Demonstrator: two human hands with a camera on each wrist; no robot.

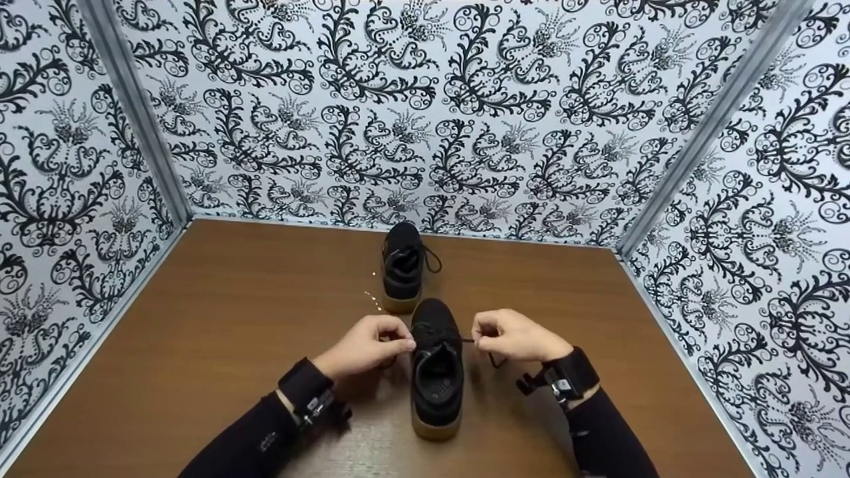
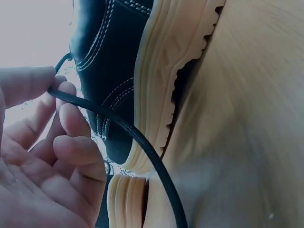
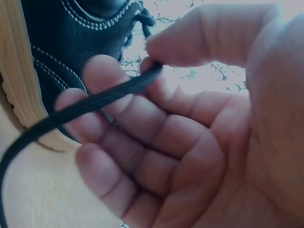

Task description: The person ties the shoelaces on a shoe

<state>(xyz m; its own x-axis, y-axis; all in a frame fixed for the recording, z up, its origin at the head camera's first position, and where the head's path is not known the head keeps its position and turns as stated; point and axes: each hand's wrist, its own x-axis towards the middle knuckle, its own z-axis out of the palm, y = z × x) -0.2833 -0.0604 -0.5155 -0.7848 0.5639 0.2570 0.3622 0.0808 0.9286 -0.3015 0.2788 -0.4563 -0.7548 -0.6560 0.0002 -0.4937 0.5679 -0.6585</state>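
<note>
A black shoe [image 1: 437, 398] with a tan sole stands upright on the table between the two hands, its toe pointing away. At its left side, the left hand [image 1: 368, 345] pinches a black shoelace [image 2: 128, 126] between thumb and fingertips; the lace's loose length hangs in a curve. To the right of the shoe, the right hand [image 1: 514, 335] pinches the other lace end [image 3: 90, 103] with thumb and index finger, its remaining fingers loosely curled. Near the eyelets, both laces run out to the sides of the shoe. The lacing itself is dark and hard to make out.
Behind the near shoe stands a second black shoe [image 1: 402, 279], with a loop of lace at its right. The brown tabletop [image 1: 265, 279] is enclosed by patterned white walls [image 1: 398, 133] at the back and both sides. Small bright specks lie left of the far shoe.
</note>
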